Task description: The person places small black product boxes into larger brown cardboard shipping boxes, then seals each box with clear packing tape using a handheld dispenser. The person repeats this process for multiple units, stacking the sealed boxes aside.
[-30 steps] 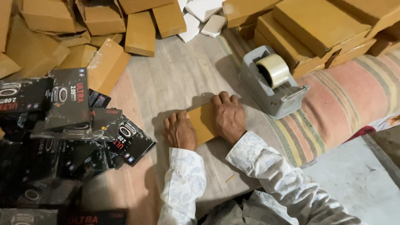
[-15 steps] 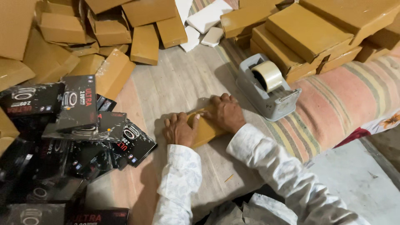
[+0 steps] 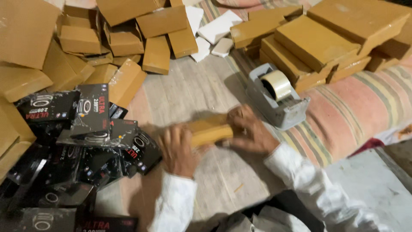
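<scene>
A: Brown cardboard, that's what both hands have: a small flat brown box on the wooden floor, just left of the grey tape dispenser. The picture is blurred there.

B: How are the hands set on it?

A: The left hand has its grip closed round the box's near-left end, fingers curled over the top. The right hand is wrapped on the far-right end, the end nearest the dispenser. Both grips are tight on the box.

B: Which way does it lie?

A: Its long axis runs left to right, with the right end tipped a little higher and toward the dispenser. One narrow long edge faces the person.

B: What room is there about it?

A: Bare floor lies beyond the box, left of the dispenser, up to a heap of brown boxes and a few white boxes. Further left of the dispenser, past the left hand, a spill of black printed cartons comes close to that wrist. Behind and right of the dispenser, stacked flat brown boxes sit on a striped mat, whose edge runs just under the dispenser. Below the box, the floor is open down to the white sleeves.
</scene>
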